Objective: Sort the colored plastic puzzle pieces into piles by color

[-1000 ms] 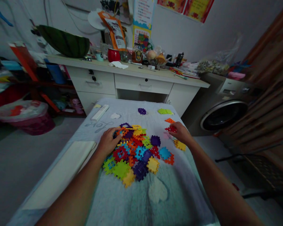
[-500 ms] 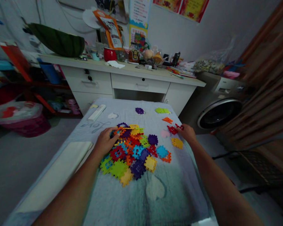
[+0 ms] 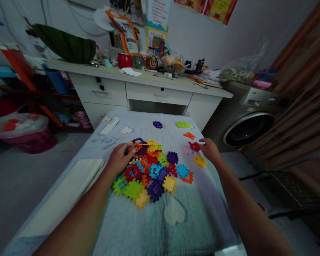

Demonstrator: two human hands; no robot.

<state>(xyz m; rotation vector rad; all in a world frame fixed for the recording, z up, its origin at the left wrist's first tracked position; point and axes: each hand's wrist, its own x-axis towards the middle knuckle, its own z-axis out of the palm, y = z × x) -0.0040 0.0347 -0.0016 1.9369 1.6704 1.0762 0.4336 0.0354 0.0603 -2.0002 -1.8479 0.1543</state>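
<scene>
A heap of coloured interlocking plastic tiles (image 3: 149, 170) lies in the middle of a table under a pale blue cloth (image 3: 154, 220). My left hand (image 3: 119, 159) rests on the heap's left side, fingers curled over the tiles. My right hand (image 3: 210, 149) lies at the table's right edge with fingers spread, next to a red tile (image 3: 194, 146), touching it or just beside it. A pink tile (image 3: 186, 151) and a yellow tile (image 3: 200, 161) lie close by. Further back sit an orange tile (image 3: 189, 135), a lime tile (image 3: 184, 125) and a purple tile (image 3: 158, 124).
A folded white cloth (image 3: 66, 192) lies on the table's left side, and a white remote (image 3: 110, 126) sits at the far left corner. Behind stands a cluttered white desk (image 3: 149, 89). A washing machine (image 3: 248, 121) is at right, a pink basin (image 3: 24, 133) on the floor at left.
My right hand has let go of the red tile it was handling; the tile now lies on the cloth beside the fingers. My left hand has stayed on the heap.
</scene>
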